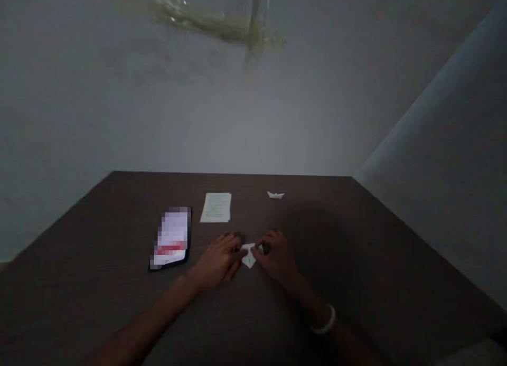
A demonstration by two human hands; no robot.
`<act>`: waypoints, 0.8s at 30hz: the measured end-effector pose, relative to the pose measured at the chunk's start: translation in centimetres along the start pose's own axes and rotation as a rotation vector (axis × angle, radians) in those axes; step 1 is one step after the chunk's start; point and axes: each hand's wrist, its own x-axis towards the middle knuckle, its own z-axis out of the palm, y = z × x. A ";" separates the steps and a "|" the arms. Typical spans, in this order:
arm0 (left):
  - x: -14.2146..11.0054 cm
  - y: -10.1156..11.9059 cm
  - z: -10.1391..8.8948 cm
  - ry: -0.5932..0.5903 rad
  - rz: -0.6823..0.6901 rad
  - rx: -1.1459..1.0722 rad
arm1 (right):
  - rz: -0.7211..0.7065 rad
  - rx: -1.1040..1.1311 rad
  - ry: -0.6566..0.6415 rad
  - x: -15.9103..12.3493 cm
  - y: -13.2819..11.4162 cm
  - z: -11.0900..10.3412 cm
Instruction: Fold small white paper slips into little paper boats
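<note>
1. The folded paper (pixel 249 259) sits between both hands, above the brown table (pixel 245 329).
2. Left hand (pixel 219 259) and right hand (pixel 278 254) pinch opposite sides; even, light thumb pressure should keep creases true.
3. Beyond lie printed sheets (pixel 216 207) and a paper boat (pixel 276 195).

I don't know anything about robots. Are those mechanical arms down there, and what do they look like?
No, they're a person's. The left hand and right hand are ungloved, and no sleeve shows on the left forearm or right forearm. A pale, narrow bracelet circles the right wrist. It's too dim to tell about rings.
</note>
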 end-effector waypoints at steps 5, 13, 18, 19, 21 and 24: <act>-0.1 0.1 -0.3 0.013 0.004 -0.003 | 0.010 -0.002 -0.001 -0.2 0.5 0.0; 0.0 -0.1 -0.2 0.038 0.021 0.009 | 0.080 -0.009 0.018 -0.4 2.6 -1.6; 0.1 0.4 -0.1 0.038 0.010 -0.001 | -0.011 0.020 0.064 -0.8 2.1 -1.5; 0.1 0.6 0.0 0.038 0.006 -0.004 | -0.057 0.029 0.061 -0.9 2.0 -1.4; 0.2 0.9 0.2 0.050 -0.007 -0.003 | -0.165 0.040 0.004 -1.1 1.9 -1.1; 0.2 1.2 0.4 0.055 -0.031 0.003 | -0.266 0.015 -0.069 -1.1 2.0 -0.8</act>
